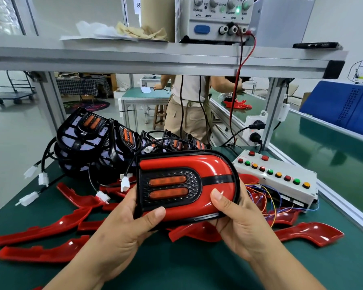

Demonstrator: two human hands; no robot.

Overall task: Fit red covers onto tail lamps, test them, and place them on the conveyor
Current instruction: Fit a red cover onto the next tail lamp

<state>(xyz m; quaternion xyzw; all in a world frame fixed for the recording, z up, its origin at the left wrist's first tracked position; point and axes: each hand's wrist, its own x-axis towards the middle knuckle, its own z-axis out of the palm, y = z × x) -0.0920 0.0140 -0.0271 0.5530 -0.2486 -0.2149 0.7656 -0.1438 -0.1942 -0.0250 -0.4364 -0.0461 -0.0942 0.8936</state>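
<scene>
The tail lamp (194,183) is up off the bench (176,268) in both your hands, face toward you, with a glossy red cover (187,163) lying over its black housing and two amber strips showing in the middle window. From this angle I can't tell whether the cover is fully seated along its lower edge. Your left hand (130,225) grips the lamp's lower left corner, thumb flat on the front and fingers curled behind. Your right hand (237,218) holds the lower right end, thumb pressing on the red surface and fingers wrapped underneath. Loose red covers (42,229) are scattered over the green bench below and to either side of the lamp. Behind it, a row of uncovered black lamps (86,135) leans together, their cables ending in white connectors (125,184). Just right of your right hand sits a white test box (281,186) with red, green and yellow buttons and coloured wires trailing from it. Beyond the box, the green conveyor (323,143) runs along the right side. A power supply (216,19) stands on the shelf (134,57) overhead, with red and black leads hanging down.
</scene>
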